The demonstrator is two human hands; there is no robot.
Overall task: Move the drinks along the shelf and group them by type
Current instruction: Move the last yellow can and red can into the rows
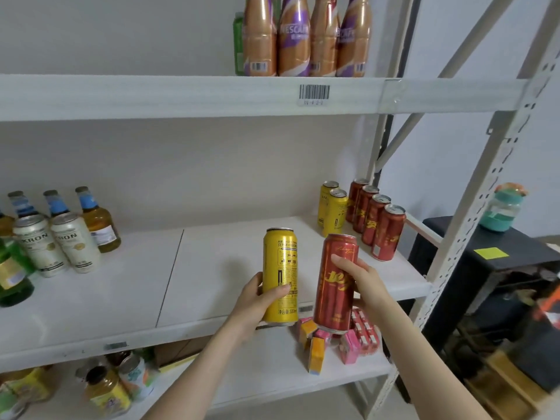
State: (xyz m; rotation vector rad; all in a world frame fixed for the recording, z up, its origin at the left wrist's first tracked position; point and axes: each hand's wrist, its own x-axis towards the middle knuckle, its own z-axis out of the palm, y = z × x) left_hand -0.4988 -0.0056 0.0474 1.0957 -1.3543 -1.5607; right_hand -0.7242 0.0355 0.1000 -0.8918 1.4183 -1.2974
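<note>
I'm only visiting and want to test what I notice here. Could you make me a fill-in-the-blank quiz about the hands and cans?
1. The left hand grips an upright can coloured ____.
2. The right hand grips a tilted can coloured ____.
3. On the middle shelf, the row of red cans numbers ____.
4. Beside that row stand ____ yellow cans.
Missing words: yellow; red; four; two.

On my feed a plain pale wall (121, 165) sits behind a white metal shelf rack (181, 95) with perforated uprights and a diagonal brace (400, 140). To its right I see a black cabinet (527, 247) with a yellow sticky note (491, 253) and a teal jar (501, 212) on top. The floor (318, 410) looks grey and the light is soft and even.
</note>
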